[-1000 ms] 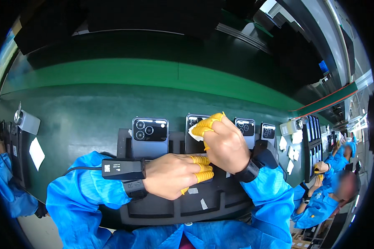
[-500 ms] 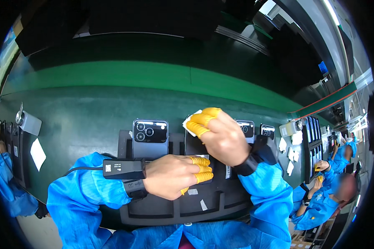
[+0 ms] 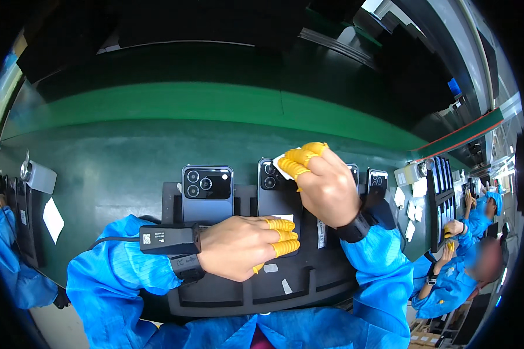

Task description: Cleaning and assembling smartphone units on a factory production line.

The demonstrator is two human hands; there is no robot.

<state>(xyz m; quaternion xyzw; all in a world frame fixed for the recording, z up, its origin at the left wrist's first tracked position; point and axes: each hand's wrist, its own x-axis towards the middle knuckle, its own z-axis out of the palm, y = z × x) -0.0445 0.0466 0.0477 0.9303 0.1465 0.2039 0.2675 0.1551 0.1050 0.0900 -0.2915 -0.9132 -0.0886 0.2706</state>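
My right hand (image 3: 329, 186), with yellow finger cots, pinches a small white piece (image 3: 279, 165) just above the top edge of a dark phone (image 3: 275, 195). That phone lies back-up in a black tray (image 3: 244, 291), camera end away from me. My left hand (image 3: 239, 244), also in yellow cots, rests its fingers on the phone's near end and holds it down. A second dark phone (image 3: 206, 189) lies in the tray slot to the left, untouched. A black box (image 3: 169, 238) is strapped to my left wrist.
More phones (image 3: 377, 180) lie to the right in the tray row on the green conveyor belt (image 3: 128, 151). A white slip (image 3: 52, 220) and a small grey device (image 3: 39, 175) lie at left. Other workers in blue sit at far right (image 3: 448, 279) and far left (image 3: 6, 256).
My right hand has lifted up and slightly left from the phone's camera end, taking the white piece with it. My left hand has stayed on the phone.
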